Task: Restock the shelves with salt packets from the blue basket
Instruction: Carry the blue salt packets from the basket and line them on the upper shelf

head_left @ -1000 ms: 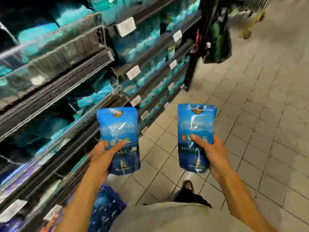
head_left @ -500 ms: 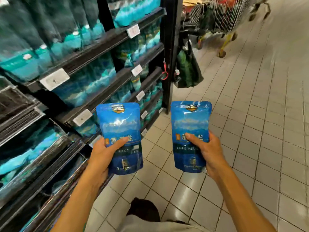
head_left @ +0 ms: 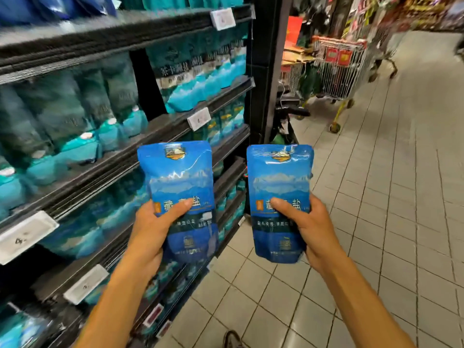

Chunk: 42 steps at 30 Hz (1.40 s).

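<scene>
Head view: left hand clenched around the lower half of a blue salt packet, thumb laid across the printed front, fingers hidden behind. Packet held upright, top edge up, in front of the shelves. Right hand likewise clenched around a second blue salt packet, thumb pressed across the label, packet upright and over the tiled floor. Two packets side by side, apart, at about the same height, neither touching a shelf.

To the left, dark shelving in several tiers, filled with rows of teal and blue bags, blurred toward the near end. White price tags clipped along the shelf edges, print too blurred to read. Black upright post at the far end of the shelving. Beyond it, a wire shopping cart with yellow-framed wheels standing on the floor, loaded with red and orange goods, details unclear. Dark green bag-like item near the post, blurred. Tip of a dark shoe visible at the bottom edge. Blue basket outside the picture.
</scene>
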{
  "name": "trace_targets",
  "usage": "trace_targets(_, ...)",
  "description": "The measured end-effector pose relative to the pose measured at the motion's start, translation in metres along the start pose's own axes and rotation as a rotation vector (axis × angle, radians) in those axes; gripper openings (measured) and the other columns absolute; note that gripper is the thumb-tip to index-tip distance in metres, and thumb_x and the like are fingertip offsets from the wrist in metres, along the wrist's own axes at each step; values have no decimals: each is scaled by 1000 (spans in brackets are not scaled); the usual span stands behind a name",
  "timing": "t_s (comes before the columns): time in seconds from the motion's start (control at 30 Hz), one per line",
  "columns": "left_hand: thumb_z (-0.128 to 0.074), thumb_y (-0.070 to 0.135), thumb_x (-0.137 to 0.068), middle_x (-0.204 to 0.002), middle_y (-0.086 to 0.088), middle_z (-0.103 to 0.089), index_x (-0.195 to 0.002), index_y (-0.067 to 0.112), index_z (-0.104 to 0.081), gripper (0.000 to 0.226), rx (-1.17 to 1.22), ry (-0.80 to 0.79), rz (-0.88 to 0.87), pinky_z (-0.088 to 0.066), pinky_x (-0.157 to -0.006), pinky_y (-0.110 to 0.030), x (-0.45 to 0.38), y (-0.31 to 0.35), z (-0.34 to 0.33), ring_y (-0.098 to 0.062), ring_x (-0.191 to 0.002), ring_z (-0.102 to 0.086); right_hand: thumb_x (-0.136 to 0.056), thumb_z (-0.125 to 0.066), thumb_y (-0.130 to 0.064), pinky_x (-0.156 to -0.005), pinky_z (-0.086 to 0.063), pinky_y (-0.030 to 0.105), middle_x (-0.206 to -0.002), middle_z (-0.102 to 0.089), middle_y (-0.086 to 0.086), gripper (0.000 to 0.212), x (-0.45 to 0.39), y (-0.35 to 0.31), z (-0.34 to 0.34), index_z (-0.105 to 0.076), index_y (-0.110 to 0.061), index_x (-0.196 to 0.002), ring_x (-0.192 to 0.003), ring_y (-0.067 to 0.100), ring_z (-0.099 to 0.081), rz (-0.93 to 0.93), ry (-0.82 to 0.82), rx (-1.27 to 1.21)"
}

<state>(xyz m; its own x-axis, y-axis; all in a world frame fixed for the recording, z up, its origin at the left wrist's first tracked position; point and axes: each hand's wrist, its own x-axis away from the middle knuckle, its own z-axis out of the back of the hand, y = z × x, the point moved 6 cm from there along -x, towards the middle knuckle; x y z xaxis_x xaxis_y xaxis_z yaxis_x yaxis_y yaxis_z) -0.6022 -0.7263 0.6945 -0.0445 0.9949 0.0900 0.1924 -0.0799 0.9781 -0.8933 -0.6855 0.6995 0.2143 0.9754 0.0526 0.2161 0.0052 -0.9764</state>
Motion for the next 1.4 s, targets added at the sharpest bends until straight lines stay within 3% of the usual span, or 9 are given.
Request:
trace_targets(0.37, -88, 36, -62, -108, -7, -78, -109, 20, -78, 51, 38, 84, -200, -61, -68, -29, -120, 104, -15, -23, -93, -77, -67, -91, -29, -71, -62, 31, -108, -78, 4, 42, -166, -77, -78, -76, -25, -106, -95, 26, -76, 156, -209, -70)
trace_targets(0.6, -90, 24, -61, -105, -7, -79, -102, 19, -80, 42, -7, 232, -374, -60, -68, -26, -164, 190, -32, -20, -91, -77, -72, -87, -30, -73, -61, 34, -110, -78, 8, 39, -276, -134, -165, -77, -22, -108, -97, 27, -76, 227, -488, -143)
trace_targets(0.77, -81, 27, -56, -100, -12, -79, -97, 12, -80, 43, 56, 391, -376, -62, -63, -33, -177, 232, -45, -26, -83, -78, -67, -84, -29, -68, -61, 33, -105, -79, 8, 41, -331, -190, -233, -77, -18, -106, -90, 25, -77, 238, -713, -191)
trace_targets(0.9, -80, 25, -61, -103, -12, -79, -104, 15, -79, 44, 27, 469, -447, -63, -68, -39, -168, 266, -49, -31, -91, -77, -66, -82, -26, -65, -60, 32, -100, -79, 6, 34, -345, -236, -284, -78, -17, -99, -82, 19, -77, 259, -865, -256)
trace_targets(1.07, -78, 24, -63, -104, -9, -79, -102, 16, -81, 39, -77, 568, -525, -63, -68, -35, -156, 327, -21, -24, -88, -78, -71, -80, -22, -73, -63, 42, -102, -79, 7, 42, -336, -270, -345, -74, -11, -112, -85, 23, -77, 219, -1030, -280)
trace_targets(1.17, -73, 20, -72, -104, -6, -79, -102, 16, -79, 31, -103, 624, -535, -62, -64, -32, -151, 364, 15, -19, -85, -78, -80, -77, -15, -72, -63, 39, -98, -79, 5, 27, -323, -280, -386, -75, -13, -106, -81, 20, -76, 203, -1114, -304)
trace_targets(1.27, -70, 20, -74, -109, -4, -78, -120, 15, -71, 45, -166, 681, -508, -62, -65, -33, -143, 396, 57, -19, -90, -77, -86, -71, -11, -61, -60, 33, -79, -76, 1, 9, -307, -283, -433, -71, -17, -93, -65, 16, -71, 164, -1175, -280)
trace_targets(1.33, -68, 19, -74, -102, 0, -79, -119, 15, -70, 46, -211, 713, -506, -61, -64, -30, -135, 412, 91, -14, -84, -77, -86, -69, -9, -60, -59, 32, -72, -74, 2, 8, -294, -283, -468, -69, -16, -85, -60, 17, -69, 134, -1206, -247)
trace_targets(1.4, -66, 18, -76, -102, 2, -79, -116, 17, -70, 41, -235, 721, -505, -61, -65, -29, -127, 423, 128, -12, -84, -76, -86, -71, -6, -73, -63, 41, -89, -78, 9, 14, -275, -279, -503, -72, -11, -99, -75, 24, -74, 127, -1266, -202)
